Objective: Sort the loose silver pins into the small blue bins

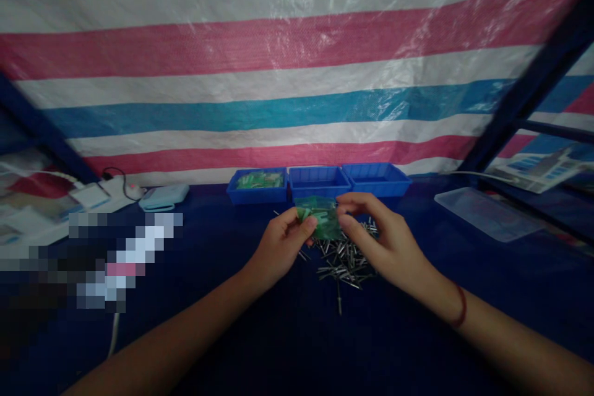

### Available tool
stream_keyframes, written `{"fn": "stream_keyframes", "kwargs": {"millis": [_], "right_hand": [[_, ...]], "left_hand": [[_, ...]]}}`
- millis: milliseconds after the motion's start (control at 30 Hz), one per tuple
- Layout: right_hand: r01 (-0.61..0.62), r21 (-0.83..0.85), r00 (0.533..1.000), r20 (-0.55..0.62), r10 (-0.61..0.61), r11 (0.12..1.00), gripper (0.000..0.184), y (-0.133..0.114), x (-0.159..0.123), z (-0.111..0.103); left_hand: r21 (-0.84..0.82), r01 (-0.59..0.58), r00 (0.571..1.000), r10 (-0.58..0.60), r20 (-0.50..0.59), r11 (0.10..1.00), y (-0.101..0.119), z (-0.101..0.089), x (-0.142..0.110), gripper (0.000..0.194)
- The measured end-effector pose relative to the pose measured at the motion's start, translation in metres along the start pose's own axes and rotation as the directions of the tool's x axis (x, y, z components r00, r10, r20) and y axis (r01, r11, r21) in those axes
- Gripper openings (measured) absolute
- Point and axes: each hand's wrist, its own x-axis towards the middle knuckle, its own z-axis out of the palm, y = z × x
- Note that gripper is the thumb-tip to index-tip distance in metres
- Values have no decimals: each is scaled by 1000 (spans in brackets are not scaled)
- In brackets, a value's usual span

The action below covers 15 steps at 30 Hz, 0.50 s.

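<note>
A small clear plastic bag with green on it (320, 216) is in front of me, above a loose heap of metal pop rivets (346, 260). My left hand (283, 244) pinches the bag's left side between thumb and fingers. At the bag's right edge, my right hand (380, 235) has its thumb and forefinger drawn together on the plastic. The bag's contents are too blurred to make out. One rivet (340, 304) lies apart, toward me from the heap, and some rivets are hidden behind my hands.
Three blue bins stand along the back: the left bin (257, 197) holds similar green bags, beside a middle bin (320, 189) and right bin (378, 180). A translucent plastic lid (492, 213) lies right. A light blue case (164, 197) and a cable (114, 334) are left.
</note>
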Motion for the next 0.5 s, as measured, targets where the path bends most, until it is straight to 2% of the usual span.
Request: {"fn": "stream_keyframes", "kwargs": {"millis": [100,167,233,333,400,467,500], "right_hand": [[-128,80,986,118,118,989,15,1,-1,6],[-161,86,979,137,148,983,25,2,-2,9],[-162,65,980,126,153,985,30,0,-2,8],[-97,5,984,150,95,995,27,-4,2,-2],[-80,-12,983,164,80,997,20,-5,8,-14],[-117,5,983,140,115,993,29,-1,14,-29],[-148,17,982,122,145,989,35,2,16,-36]], "left_hand": [[53,-40,999,39,26,998,0,1,-1,21],[79,-58,997,54,49,995,0,2,-3,20],[102,-75,995,68,76,992,0,3,-5,18],[190,-118,988,97,118,975,4,-2,1,21],[334,-123,992,110,57,935,9,-15,13,25],[539,-28,976,139,-166,842,12,-36,32,29],[569,5,965,146,-218,822,13,-48,44,28]]}}
